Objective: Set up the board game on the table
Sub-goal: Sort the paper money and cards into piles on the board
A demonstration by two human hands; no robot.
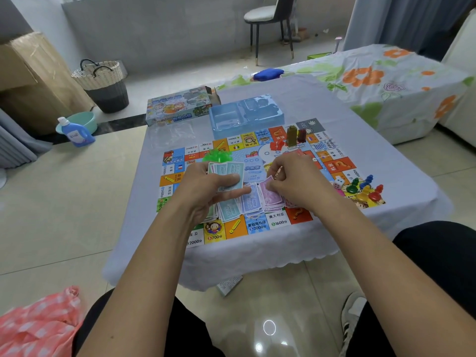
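A colourful game board (260, 222) lies flat on the small table with a pale cloth (360, 155). My left hand (206, 186) grips a fan of teal paper notes (229, 173) above the board. My right hand (296, 181) pinches a pink note (268, 188) over a loose spread of teal, purple and pink play money (247, 204) lying on the board. Coloured pawns (365, 189) and two dice (338, 182) sit at the board's right edge. Green houses (216, 155) and red pieces (277, 145) lie further back.
The game box (180, 105) and a blue plastic insert tray (247, 114) stand at the far side of the table. A bed with a flowered cover (386, 81) is on the right. A basket (103, 81), detergent bottle (77, 132) and chair (270, 21) stand on the floor.
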